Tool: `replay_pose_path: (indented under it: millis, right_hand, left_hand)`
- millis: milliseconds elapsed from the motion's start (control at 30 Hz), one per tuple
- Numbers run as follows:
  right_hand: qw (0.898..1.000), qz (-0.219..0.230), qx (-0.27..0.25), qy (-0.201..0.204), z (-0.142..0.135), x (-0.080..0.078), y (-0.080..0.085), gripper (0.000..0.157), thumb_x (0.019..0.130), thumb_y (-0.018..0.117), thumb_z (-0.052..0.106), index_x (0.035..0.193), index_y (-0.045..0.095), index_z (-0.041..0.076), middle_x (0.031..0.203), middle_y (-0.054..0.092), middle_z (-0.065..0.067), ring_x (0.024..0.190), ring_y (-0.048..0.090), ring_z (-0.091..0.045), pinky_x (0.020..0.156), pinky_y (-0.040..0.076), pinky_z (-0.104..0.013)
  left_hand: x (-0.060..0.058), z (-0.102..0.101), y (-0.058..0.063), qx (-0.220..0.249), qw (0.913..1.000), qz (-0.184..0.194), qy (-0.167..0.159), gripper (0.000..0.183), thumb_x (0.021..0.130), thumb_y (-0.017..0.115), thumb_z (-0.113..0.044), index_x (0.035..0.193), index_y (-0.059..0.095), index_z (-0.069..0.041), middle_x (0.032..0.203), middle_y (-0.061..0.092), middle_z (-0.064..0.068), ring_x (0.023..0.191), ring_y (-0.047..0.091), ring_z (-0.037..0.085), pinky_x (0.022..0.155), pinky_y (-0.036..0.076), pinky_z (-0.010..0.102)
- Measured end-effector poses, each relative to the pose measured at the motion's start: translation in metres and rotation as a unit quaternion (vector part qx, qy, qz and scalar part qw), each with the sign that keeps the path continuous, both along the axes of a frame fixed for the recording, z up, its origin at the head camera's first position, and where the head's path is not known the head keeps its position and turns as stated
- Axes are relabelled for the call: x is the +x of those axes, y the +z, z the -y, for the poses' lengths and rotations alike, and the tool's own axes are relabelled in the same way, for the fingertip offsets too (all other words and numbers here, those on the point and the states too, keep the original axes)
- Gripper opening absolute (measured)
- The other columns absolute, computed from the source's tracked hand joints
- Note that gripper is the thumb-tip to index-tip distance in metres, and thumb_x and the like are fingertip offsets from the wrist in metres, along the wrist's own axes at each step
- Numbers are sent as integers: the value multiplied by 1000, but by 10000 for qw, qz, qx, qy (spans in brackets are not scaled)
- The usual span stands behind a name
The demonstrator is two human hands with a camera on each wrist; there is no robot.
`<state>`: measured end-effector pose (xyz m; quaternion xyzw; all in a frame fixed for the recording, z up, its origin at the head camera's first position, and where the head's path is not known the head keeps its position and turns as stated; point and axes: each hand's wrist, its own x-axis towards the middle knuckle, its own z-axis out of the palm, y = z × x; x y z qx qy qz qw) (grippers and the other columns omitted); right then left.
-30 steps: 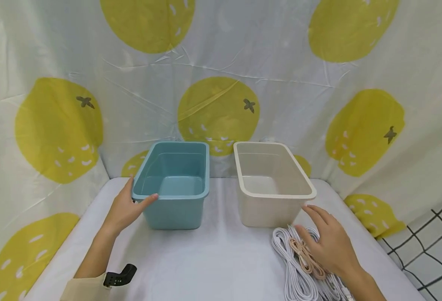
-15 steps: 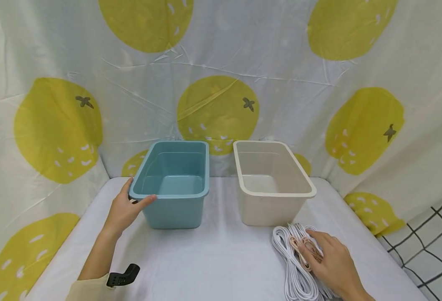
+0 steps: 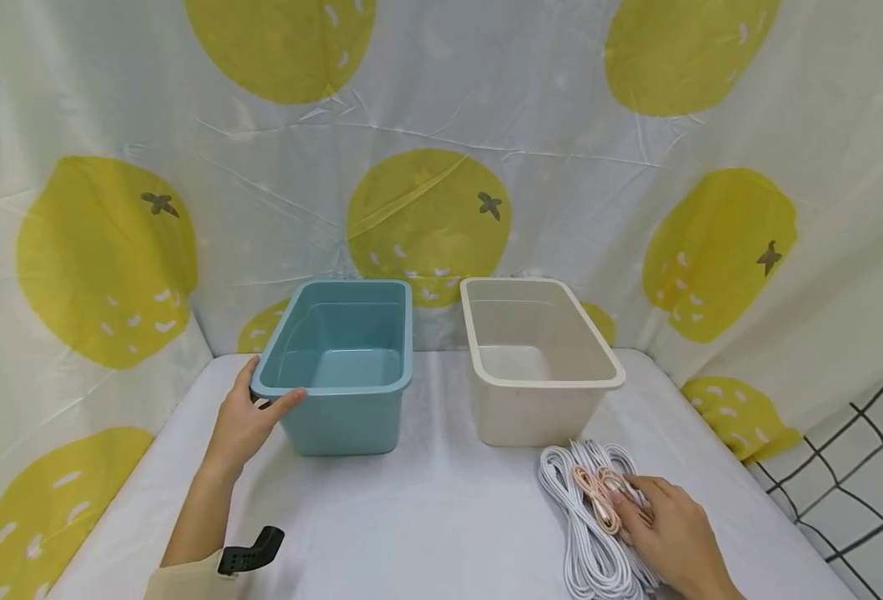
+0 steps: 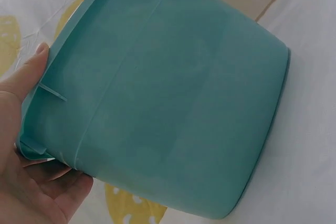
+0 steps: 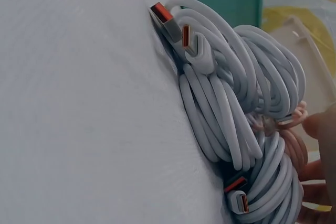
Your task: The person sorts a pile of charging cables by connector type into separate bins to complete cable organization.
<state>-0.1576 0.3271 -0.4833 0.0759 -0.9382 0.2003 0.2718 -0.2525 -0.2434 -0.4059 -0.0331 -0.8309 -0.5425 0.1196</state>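
Observation:
My left hand (image 3: 242, 425) holds the near left corner of a teal plastic bin (image 3: 343, 421), thumb on the rim and fingers beneath it. In the left wrist view the bin's side (image 4: 168, 87) fills most of the picture. At the right, my right hand (image 3: 674, 529) pinches a peach-coloured coiled cable (image 3: 597, 500) that lies on bundled white cables (image 3: 591, 550). In the right wrist view the thumb touches the peach coil (image 5: 295, 148), with the fingers partly hidden behind it. White USB plugs (image 5: 199, 51) with orange insides stick out of the white coils.
A beige bin (image 3: 539, 412) stands right of the teal one, just behind the cables. Both rest on a white-covered table (image 3: 441, 525). A lemon-print curtain (image 3: 276, 200) closes the back and sides. Black wire mesh (image 3: 854, 483) is at the far right.
My right hand has come down from beside the beige bin's near corner onto the cables and has taken hold of the peach one. The left hand stays on the teal bin's corner.

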Motion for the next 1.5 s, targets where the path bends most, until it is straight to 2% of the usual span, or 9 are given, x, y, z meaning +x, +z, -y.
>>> replay_pose_path:
  millis: [133, 233, 533, 667, 833, 1100, 1267, 1367, 1500]
  right_hand:
    - [9975, 710, 8, -14, -7, -3, -5, 34, 98, 72, 30, 109, 77, -2, 98, 74, -12, 91, 69, -40, 78, 53, -63]
    - [9934, 1136, -117, 64, -11, -6, -6, 36, 100, 70, 30, 109, 76, -4, 97, 73, -11, 91, 70, -38, 79, 55, -60]
    - [9873, 1553, -303, -104, -14, -5, 4, 42, 98, 73, 34, 109, 77, -6, 100, 75, -19, 92, 71, -40, 80, 56, -60]
    - [9882, 1491, -294, -201, -14, -5, 8, 38, 96, 77, 34, 107, 79, -2, 92, 76, -14, 86, 73, -37, 76, 57, -58]
    - [9911, 1288, -221, -264, -14, -4, 10, 32, 93, 79, 31, 105, 80, 1, 89, 77, -12, 84, 73, -38, 75, 56, -61]
    - [9895, 1239, -689, -273, -14, -8, 14, 34, 95, 78, 33, 108, 79, 2, 94, 77, -10, 87, 73, -36, 75, 58, -56]
    - [9895, 1067, -941, -255, -13, -12, 19, 32, 92, 82, 32, 106, 80, 4, 93, 77, -8, 86, 73, -30, 69, 60, -39]
    - [9862, 1168, -1145, -257, -12, -14, 23, 34, 91, 82, 34, 108, 80, 5, 95, 77, -7, 86, 72, -25, 68, 57, -29]
    - [9839, 1231, -1284, -185, -9, -16, 30, 33, 91, 83, 34, 108, 81, 6, 98, 77, -6, 86, 69, -12, 69, 56, -26]
  left_hand:
    - [1, 1, -2, 83, 10000, -4, 42, 109, 94, 77, -44, 167, 4, -9, 165, 26, 22, 148, 30, 42, 112, 37, 57]
    - [1, 0, -3, 118, 9999, -49, 78, 108, 94, 78, -43, 167, 6, -9, 165, 26, 22, 148, 31, 43, 111, 37, 58]
    - [-1, -1, -2, 95, 9999, -67, 24, 108, 93, 78, -44, 166, 6, -9, 165, 27, 21, 149, 30, 41, 112, 37, 57]
    - [-2, 0, -3, 71, 9999, -84, 37, 108, 93, 78, -43, 166, 7, -9, 164, 27, 21, 149, 29, 42, 112, 36, 58]
    - [-3, 0, -2, 54, 9999, -115, 55, 107, 92, 79, -44, 166, 10, -8, 163, 30, 22, 148, 30, 42, 112, 37, 60]
    - [-4, 0, 0, 30, 9999, -41, 93, 109, 92, 79, -46, 166, 9, -8, 164, 29, 22, 148, 29, 43, 112, 36, 61]
    - [-3, 0, 2, 52, 9999, -41, 88, 109, 92, 80, -44, 166, 9, -9, 163, 29, 22, 148, 30, 43, 112, 36, 61]
    - [-2, 0, 1, 101, 9999, -26, 38, 109, 92, 80, -43, 166, 8, -8, 164, 28, 22, 148, 30, 43, 112, 36, 60]
    - [-3, 0, -1, 162, 9999, -5, -15, 109, 92, 79, -43, 166, 7, -8, 164, 26, 22, 148, 30, 42, 113, 36, 59]
